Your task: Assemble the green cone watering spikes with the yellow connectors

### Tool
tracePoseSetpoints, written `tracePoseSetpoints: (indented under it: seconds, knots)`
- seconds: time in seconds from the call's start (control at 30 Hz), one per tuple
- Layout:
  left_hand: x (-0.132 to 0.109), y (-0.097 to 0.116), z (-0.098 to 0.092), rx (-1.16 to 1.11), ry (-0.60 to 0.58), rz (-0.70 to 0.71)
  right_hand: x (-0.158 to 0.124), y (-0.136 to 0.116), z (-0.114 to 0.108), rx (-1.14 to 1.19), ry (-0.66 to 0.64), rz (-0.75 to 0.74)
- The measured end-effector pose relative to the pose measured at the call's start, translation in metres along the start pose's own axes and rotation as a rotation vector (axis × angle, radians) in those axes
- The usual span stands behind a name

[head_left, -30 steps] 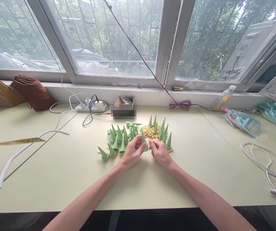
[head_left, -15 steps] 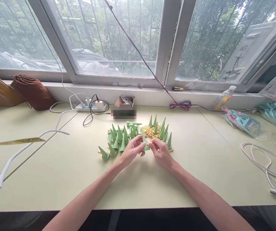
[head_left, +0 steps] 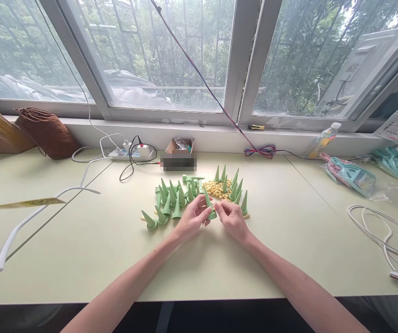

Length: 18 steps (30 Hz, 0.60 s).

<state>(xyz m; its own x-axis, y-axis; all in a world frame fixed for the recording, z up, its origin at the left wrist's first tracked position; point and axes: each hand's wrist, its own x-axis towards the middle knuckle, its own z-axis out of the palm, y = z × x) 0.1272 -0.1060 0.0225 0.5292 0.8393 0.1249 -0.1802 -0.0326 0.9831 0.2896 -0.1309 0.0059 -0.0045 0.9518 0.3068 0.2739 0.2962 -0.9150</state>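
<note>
My left hand is closed around a green plastic cone, its tip pointing up and away. My right hand pinches at the cone's wide base, fingers pressed together; what they hold is too small to make out. Behind the hands stand several green cones in a cluster on the left and more green cones on the right. A heap of small yellow pieces lies between the two groups.
The pale green table runs under a window. A power strip with cables, a small cardboard box, a brown bag, a bottle, packs of pastel plastic goods and a white cable lie around.
Both hands have drawn closer together at the cone's base. The cone stays in my left hand, shifted only slightly.
</note>
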Motion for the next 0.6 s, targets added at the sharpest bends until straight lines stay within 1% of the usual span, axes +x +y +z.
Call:
tracePoseSetpoints:
  seconds: [0.23,0.47,0.6]
  knots:
    - [-0.0021,-0.0054,0.0035,0.196,0.044,0.067,-0.0015,-0.0009,0.0023,0.04,0.015,0.083]
    - [-0.0049,-0.0083,0.0037,0.521,0.032,0.221,-0.0014,0.0032,0.0059,0.103,0.05,0.133]
    - [-0.0051,-0.0079,0.0043,0.66,0.068,0.278,0.0,0.007,0.007,0.146,0.048,0.159]
